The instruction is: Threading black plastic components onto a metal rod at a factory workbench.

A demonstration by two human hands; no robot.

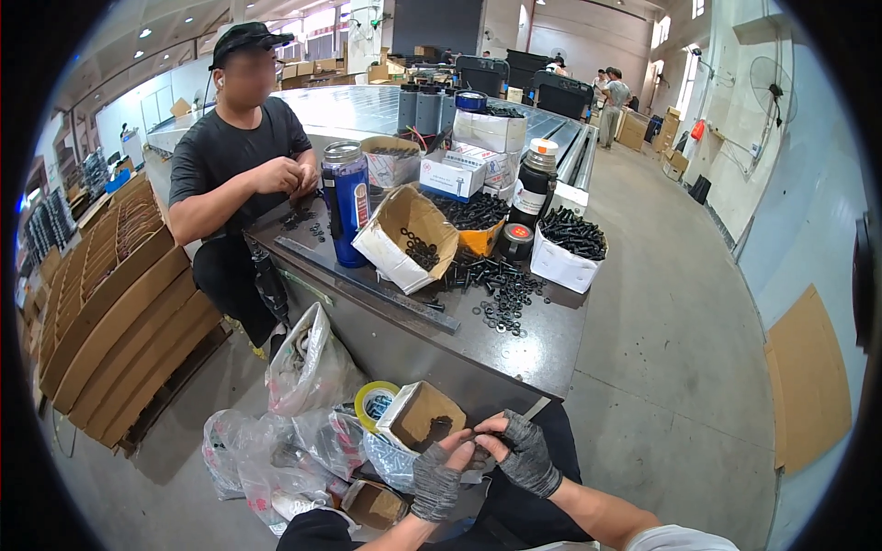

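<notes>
My left hand (439, 477) and my right hand (527, 455), both in grey fingerless gloves, meet in front of my lap. Their fingertips are pinched together around something small and dark, too hidden to name. Just beyond the left hand, an open cardboard box (397, 415) holds small dark parts at its bottom. On the table (548, 354) above lie loose black bolts (467, 274) and a spread of dark washers (507, 310). A white box (557, 269) heaped with black bolts stands at the table's right. Nearby, a tilted carton (381, 257) has washers inside.
A blue flask (346, 207) and a black thermos (530, 193) stand on the table; a flat metal bar (367, 283) lies along its front edge. Across the left corner sits a co-worker (241, 147), hands together. Plastic bags (276, 450), yellow tape (361, 404) and a small carton (375, 504) crowd the floor.
</notes>
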